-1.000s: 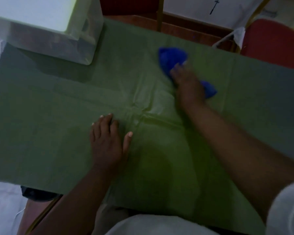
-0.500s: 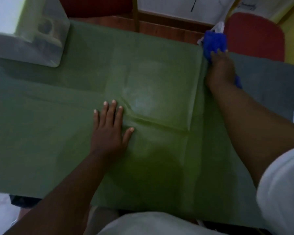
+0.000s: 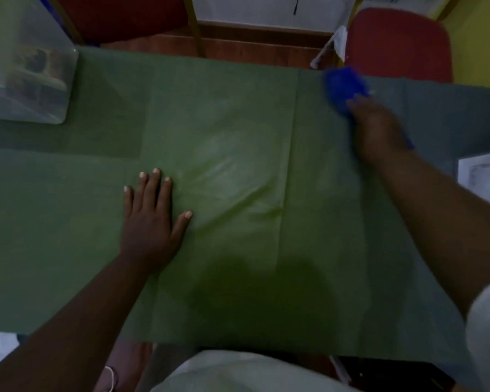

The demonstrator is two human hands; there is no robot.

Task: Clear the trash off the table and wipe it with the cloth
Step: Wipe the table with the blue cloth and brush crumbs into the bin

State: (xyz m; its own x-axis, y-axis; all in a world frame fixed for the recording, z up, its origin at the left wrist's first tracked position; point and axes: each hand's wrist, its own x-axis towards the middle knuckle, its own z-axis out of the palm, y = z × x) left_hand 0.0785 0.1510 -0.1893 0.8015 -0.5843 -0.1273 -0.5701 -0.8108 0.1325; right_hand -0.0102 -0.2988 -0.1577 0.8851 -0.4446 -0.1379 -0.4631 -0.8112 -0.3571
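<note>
The table (image 3: 68,222) is covered with a green sheet that shows fold creases. A blue cloth (image 3: 344,86) lies bunched near the far right edge of the table, blurred by motion. My right hand (image 3: 375,125) presses down on it, fingers over the cloth. My left hand (image 3: 150,219) lies flat on the sheet at the middle left, palm down, fingers spread, holding nothing.
A clear plastic container (image 3: 26,66) stands at the far left corner. A white printed paper (image 3: 484,179) lies at the right edge. A red chair (image 3: 399,43) stands behind the far right edge, another red chair (image 3: 119,15) behind the far left.
My right hand swept the blue cloth from the table's middle out to the far right edge, and has now drawn it slightly back. My left hand stayed flat in place.
</note>
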